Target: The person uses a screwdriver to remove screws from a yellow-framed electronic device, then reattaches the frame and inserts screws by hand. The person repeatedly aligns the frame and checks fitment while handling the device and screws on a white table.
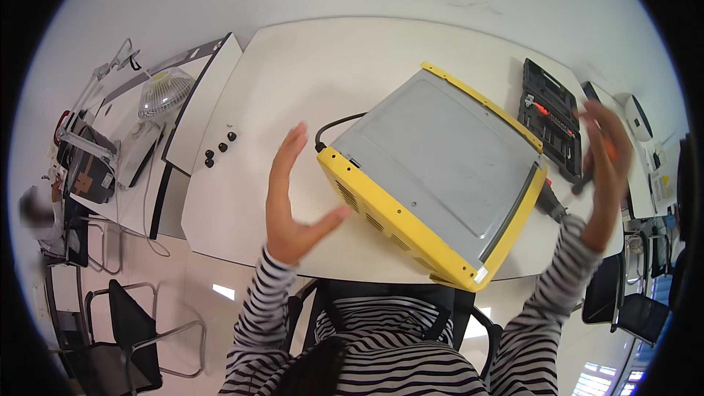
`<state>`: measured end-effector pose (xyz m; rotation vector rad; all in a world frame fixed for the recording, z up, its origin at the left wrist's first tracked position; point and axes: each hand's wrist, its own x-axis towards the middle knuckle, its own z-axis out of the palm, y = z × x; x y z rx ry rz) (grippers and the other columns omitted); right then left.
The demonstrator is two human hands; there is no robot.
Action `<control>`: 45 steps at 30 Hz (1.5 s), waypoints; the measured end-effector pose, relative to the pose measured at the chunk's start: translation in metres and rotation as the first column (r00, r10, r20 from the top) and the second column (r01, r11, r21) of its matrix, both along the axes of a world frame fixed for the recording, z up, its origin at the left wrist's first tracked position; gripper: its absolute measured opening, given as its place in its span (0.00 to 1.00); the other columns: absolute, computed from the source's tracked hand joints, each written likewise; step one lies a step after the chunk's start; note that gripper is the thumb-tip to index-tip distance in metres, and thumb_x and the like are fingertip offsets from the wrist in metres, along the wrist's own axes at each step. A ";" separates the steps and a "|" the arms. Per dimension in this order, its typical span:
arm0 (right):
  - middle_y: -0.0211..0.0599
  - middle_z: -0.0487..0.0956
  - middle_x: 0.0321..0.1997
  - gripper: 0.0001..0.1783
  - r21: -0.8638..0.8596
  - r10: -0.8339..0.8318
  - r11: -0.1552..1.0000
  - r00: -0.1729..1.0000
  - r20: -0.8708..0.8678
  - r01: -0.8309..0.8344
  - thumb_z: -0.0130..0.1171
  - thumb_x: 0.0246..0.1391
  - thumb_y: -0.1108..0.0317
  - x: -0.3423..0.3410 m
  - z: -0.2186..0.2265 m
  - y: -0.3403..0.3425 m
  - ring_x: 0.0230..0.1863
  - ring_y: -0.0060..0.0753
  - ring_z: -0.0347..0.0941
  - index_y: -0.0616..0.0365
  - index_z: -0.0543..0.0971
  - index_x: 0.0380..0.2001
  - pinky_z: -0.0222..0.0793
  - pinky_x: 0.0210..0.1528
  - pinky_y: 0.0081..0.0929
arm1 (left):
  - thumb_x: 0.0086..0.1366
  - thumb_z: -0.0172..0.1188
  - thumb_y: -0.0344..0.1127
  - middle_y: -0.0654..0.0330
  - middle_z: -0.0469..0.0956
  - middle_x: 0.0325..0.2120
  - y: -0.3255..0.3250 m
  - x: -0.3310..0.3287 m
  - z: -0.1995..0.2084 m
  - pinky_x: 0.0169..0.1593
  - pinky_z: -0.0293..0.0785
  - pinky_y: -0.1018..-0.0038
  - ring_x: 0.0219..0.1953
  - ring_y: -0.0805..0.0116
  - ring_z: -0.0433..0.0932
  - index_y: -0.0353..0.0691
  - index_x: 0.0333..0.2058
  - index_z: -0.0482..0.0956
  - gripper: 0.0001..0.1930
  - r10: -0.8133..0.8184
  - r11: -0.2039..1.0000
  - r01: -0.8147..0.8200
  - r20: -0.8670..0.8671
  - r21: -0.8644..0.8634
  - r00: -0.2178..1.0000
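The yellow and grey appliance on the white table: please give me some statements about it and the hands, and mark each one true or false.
1. The yellow and grey appliance lies with its grey metal panel facing up. True.
2. The left hand grips the appliance. False: it is open, just beside the yellow edge, not touching it.
3. The right hand holds a tool with an orange handle. True, though the hand is blurred.
4. The black tool case is shut. False: it lies open, bits showing.
5. Four small black knobs lie on the table, left of the appliance. True.
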<state>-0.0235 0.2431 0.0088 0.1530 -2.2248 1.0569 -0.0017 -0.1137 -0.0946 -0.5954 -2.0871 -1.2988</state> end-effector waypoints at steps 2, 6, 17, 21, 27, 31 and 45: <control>0.35 0.76 0.26 0.15 0.089 -0.199 0.976 0.980 0.022 0.197 0.52 0.46 0.73 0.060 -0.002 -0.022 0.15 0.14 0.61 0.65 0.73 0.39 0.60 0.19 0.13 | 0.42 0.67 0.41 0.51 0.64 0.52 -0.015 -0.025 0.006 0.61 0.44 0.56 0.59 0.55 0.56 0.36 0.52 0.63 0.37 -0.108 0.983 0.125 0.129 -0.138 0.986; 0.30 0.72 0.18 0.42 0.185 0.101 0.974 0.984 0.147 -0.128 0.69 0.23 0.58 0.133 -0.059 -0.059 0.16 0.17 0.62 0.68 0.68 0.46 0.60 0.21 0.16 | 0.37 0.71 0.42 0.57 0.71 0.46 -0.019 -0.038 0.007 0.61 0.42 0.55 0.55 0.59 0.63 0.39 0.49 0.68 0.37 -0.230 0.952 0.275 0.274 -0.137 0.934; 0.45 0.60 0.59 0.44 -0.003 -0.081 0.996 0.965 0.249 0.085 0.65 0.35 0.65 0.140 -0.109 -0.085 0.55 0.37 0.61 0.67 0.57 0.56 0.56 0.55 0.28 | 0.34 0.71 0.49 0.58 0.74 0.31 0.006 0.002 -0.003 0.56 0.53 0.56 0.37 0.64 0.71 0.35 0.44 0.72 0.37 -0.035 0.987 0.053 0.121 -0.151 0.992; 0.41 0.61 0.60 0.37 -0.027 -0.148 0.988 0.980 0.129 0.153 0.58 0.42 0.75 0.133 -0.119 -0.063 0.37 0.25 0.68 0.63 0.57 0.57 0.65 0.36 0.16 | 0.38 0.69 0.52 0.59 0.70 0.26 0.032 0.019 -0.005 0.51 0.58 0.56 0.32 0.63 0.70 0.31 0.44 0.70 0.37 0.064 0.988 -0.063 0.005 -0.143 0.998; 0.41 0.67 0.51 0.32 -0.006 -0.233 0.972 0.966 0.109 0.235 0.52 0.49 0.78 0.122 -0.121 -0.054 0.17 0.10 0.58 0.58 0.57 0.58 0.52 0.13 0.06 | 0.44 0.66 0.49 0.55 0.72 0.39 0.015 0.022 -0.014 0.55 0.57 0.60 0.44 0.59 0.69 0.33 0.46 0.71 0.33 -0.074 0.989 0.080 0.059 -0.122 0.996; 0.40 0.71 0.41 0.31 0.021 -0.314 0.949 0.942 0.116 0.314 0.53 0.50 0.72 0.130 -0.115 -0.049 0.15 0.11 0.58 0.57 0.58 0.58 0.50 0.13 0.07 | 0.50 0.62 0.34 0.54 0.74 0.41 -0.047 0.005 -0.017 0.50 0.64 0.70 0.46 0.58 0.70 0.35 0.42 0.74 0.19 0.092 0.988 -0.069 0.173 -0.137 0.981; 0.47 0.75 0.31 0.21 0.021 -0.292 0.954 0.944 -0.153 0.299 0.55 0.53 0.66 0.123 -0.103 -0.046 0.16 0.22 0.62 0.68 0.69 0.47 0.60 0.18 0.17 | 0.50 0.60 0.31 0.58 0.75 0.33 -0.234 -0.050 -0.091 0.38 0.69 0.72 0.33 0.64 0.74 0.38 0.34 0.77 0.11 0.745 0.640 -0.601 0.196 -0.479 0.638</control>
